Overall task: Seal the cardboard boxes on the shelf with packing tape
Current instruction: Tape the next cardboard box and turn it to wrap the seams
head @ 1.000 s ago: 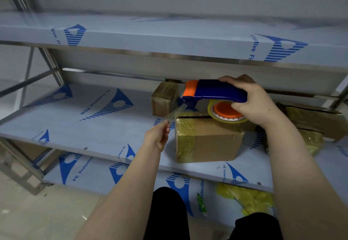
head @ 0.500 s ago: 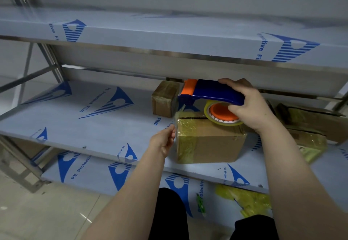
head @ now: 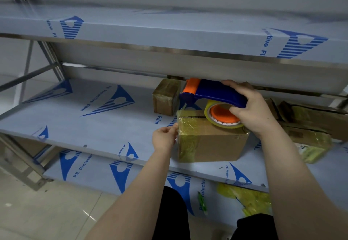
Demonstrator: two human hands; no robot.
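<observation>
Head view: the tape dispenser (head: 212, 92) (blue body, orange front) is being gripped by the right hand (head: 252, 111), with the fingers wrapped over the handle and the thumb tucked under beside the tape roll (head: 222, 116). The roll's orange hub is being held right at the top of the cardboard box (head: 212, 142); whether it is touching cannot be told. The box is being kept on the middle shelf (head: 94, 127), near the front edge, with its left end already wrapped in yellowish tape. A tape strip (head: 181, 108) is being run from the dispenser's nose over the box's upper left edge, and its free end is being pinched by the left hand (head: 164, 139) between thumb and forefinger, just against the box's left face. Behind, a smaller taped box (head: 165, 96) is being shown near the back of the shelf, and more taped boxes (head: 310, 127) are lying off to the right — their number cannot be told. Crumpled yellow tape (head: 244, 198) is being shown on the lower shelf (head: 90, 168).
</observation>
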